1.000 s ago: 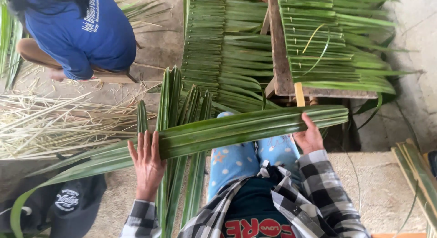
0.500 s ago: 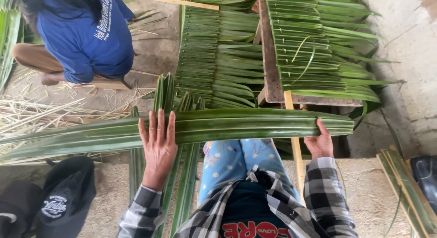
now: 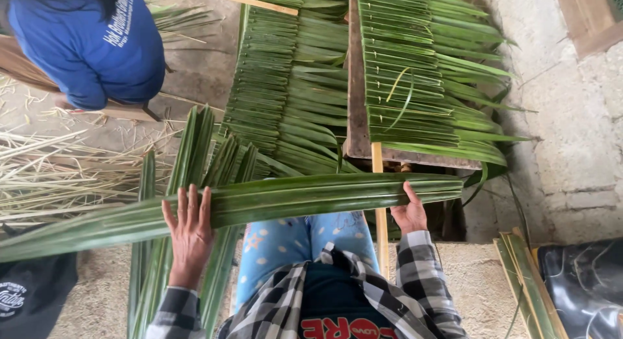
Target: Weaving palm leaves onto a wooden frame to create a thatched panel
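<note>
Palm-leaf bundle lies across my lap, long axis L-R. My left hand is flat on it, fingers spread, w/o gripping. My right hand pinches its right end, thumb over the edge.

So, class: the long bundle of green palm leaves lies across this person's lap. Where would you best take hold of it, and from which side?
Probably with two hands, spread apart, coming from the near edge. The leaf bundle is long, flat and limp, so one grip would likely let it sag. Here the left hand lies flat on top and the right hand grips near the blunt end.
</note>
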